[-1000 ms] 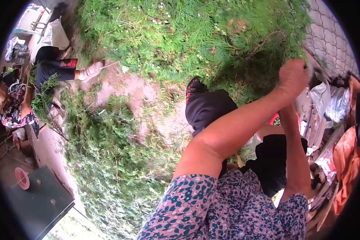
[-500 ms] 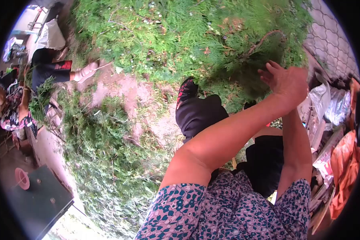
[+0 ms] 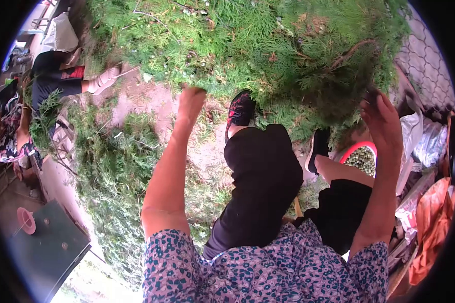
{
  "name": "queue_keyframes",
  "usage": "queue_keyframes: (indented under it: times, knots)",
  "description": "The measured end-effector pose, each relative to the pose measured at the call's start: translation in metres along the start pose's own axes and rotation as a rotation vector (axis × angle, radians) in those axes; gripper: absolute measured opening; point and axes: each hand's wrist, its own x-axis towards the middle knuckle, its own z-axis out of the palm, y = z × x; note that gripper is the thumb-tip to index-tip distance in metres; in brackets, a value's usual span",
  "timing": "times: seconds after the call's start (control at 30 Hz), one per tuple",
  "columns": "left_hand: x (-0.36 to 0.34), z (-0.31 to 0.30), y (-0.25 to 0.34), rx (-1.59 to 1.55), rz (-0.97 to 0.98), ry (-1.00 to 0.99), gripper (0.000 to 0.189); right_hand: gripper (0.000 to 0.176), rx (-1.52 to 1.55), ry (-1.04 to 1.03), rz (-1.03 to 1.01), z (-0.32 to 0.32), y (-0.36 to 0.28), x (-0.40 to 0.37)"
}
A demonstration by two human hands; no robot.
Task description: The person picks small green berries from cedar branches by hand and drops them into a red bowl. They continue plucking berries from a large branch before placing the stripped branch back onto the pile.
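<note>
My left hand (image 3: 191,103) is closed above the bare ground left of my shoe; anything inside it is too small and blurred to make out. At the right, my right hand (image 3: 381,118) has its fingers curled together beside a dark, shaded part of the green conifer branches (image 3: 333,86); what they pinch is unclear. A brown stem (image 3: 351,53) shows among the foliage. Between my right forearm and my leg sits a red-rimmed container (image 3: 361,157) with many small greenish pieces inside.
More cut greenery (image 3: 131,177) lies at the left. Another person (image 3: 60,81) sits at the upper left, near a white sack (image 3: 60,33). A dark table (image 3: 53,247) holds a pink dish (image 3: 26,220). Plastic bags (image 3: 427,139) and orange cloth (image 3: 432,227) are at the right.
My left hand has swung from the right, where it overlapped my right arm, to the left above the ground. My right hand and the red-rimmed container now show more fully.
</note>
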Motion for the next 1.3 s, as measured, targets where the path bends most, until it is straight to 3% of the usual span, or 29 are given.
queue_keyframes:
  times: [0.03, 0.07, 0.2, 0.23, 0.27, 0.37, 0.43, 0.53, 0.67, 0.73, 0.83, 0.9, 0.93, 1.0, 1.03, 1.07, 1.1, 1.13, 1.17, 1.23, 1.27, 1.3]
  knots:
    - [0.003, 0.012, -0.042, 0.058, -0.034, 0.097, 0.027, 0.027, -0.006, 0.005, 0.009, -0.001, 0.001, -0.001]
    - [0.007, 0.026, -0.086, -0.005, -0.090, 0.069, 0.026, 0.028, 0.015, -0.006, 0.010, -0.003, 0.001, -0.002]
    - [0.005, 0.081, -0.154, -0.305, -0.287, 0.059, 0.021, 0.030, 0.004, 0.010, 0.018, -0.006, 0.002, -0.004]
    - [0.019, 0.112, -0.204, -0.220, -0.130, 0.146, 0.018, 0.031, -0.015, 0.047, -0.003, -0.001, 0.001, -0.006]
    - [0.010, 0.113, -0.176, -0.252, -0.136, 0.163, 0.015, 0.031, -0.021, 0.050, 0.004, -0.004, 0.002, -0.006]
    - [0.016, 0.135, -0.173, -0.287, -0.098, 0.141, 0.013, 0.031, -0.018, -0.006, 0.019, -0.012, 0.004, -0.003]
    - [0.016, 0.146, -0.166, 0.083, 0.068, 0.323, 0.013, 0.030, -0.026, 0.004, 0.035, -0.014, 0.006, -0.002]
    - [0.015, 0.154, -0.151, 0.227, -0.004, 0.270, 0.015, 0.030, -0.044, 0.039, 0.049, -0.015, 0.008, -0.003]
    - [0.013, 0.177, -0.165, 0.317, 0.104, 0.426, 0.022, 0.029, -0.047, 0.063, 0.044, -0.020, 0.010, -0.003]
    - [0.009, 0.173, -0.163, 0.364, 0.061, 0.320, 0.026, 0.029, -0.055, 0.093, 0.044, -0.019, 0.010, -0.003]
    - [0.007, 0.172, -0.166, 0.242, 0.016, 0.339, 0.022, 0.028, -0.067, 0.120, 0.042, -0.017, 0.010, -0.004]
    - [0.012, 0.176, -0.184, -0.287, -0.123, 0.430, 0.011, 0.028, -0.069, 0.114, 0.040, -0.015, 0.012, -0.004]
    - [0.010, 0.173, -0.186, -0.286, -0.127, 0.429, 0.011, 0.028, -0.070, 0.103, 0.042, -0.014, 0.013, -0.003]
    - [0.004, 0.148, -0.153, 0.054, -0.052, 0.642, 0.007, 0.028, -0.076, 0.095, 0.048, -0.012, 0.014, -0.004]
    - [0.014, 0.152, -0.186, -0.104, -0.139, 0.571, 0.009, 0.028, -0.065, 0.093, 0.051, -0.011, 0.014, -0.003]
    - [0.027, 0.136, -0.186, -0.303, -0.103, 0.489, 0.010, 0.028, -0.054, 0.091, 0.052, -0.010, 0.014, -0.003]
    - [0.029, 0.132, -0.182, -0.095, -0.070, 0.478, 0.010, 0.028, -0.056, 0.092, 0.055, -0.009, 0.015, -0.003]
    - [0.028, 0.110, -0.136, 0.113, -0.035, 0.464, 0.010, 0.028, -0.064, 0.088, 0.057, -0.007, 0.016, -0.004]
    - [0.031, 0.111, -0.130, 0.113, -0.038, 0.464, 0.010, 0.028, -0.072, 0.082, 0.059, -0.005, 0.016, -0.003]
    - [0.042, 0.113, -0.126, 0.662, 0.212, 0.328, 0.012, 0.028, -0.086, 0.070, 0.065, -0.003, 0.019, -0.002]
    - [0.040, 0.112, -0.128, 0.662, 0.211, 0.329, 0.012, 0.028, -0.098, 0.061, 0.069, -0.002, 0.020, -0.002]
    - [0.032, 0.111, -0.133, 0.622, 0.162, 0.184, 0.014, 0.028, -0.098, 0.060, 0.070, -0.002, 0.020, -0.001]
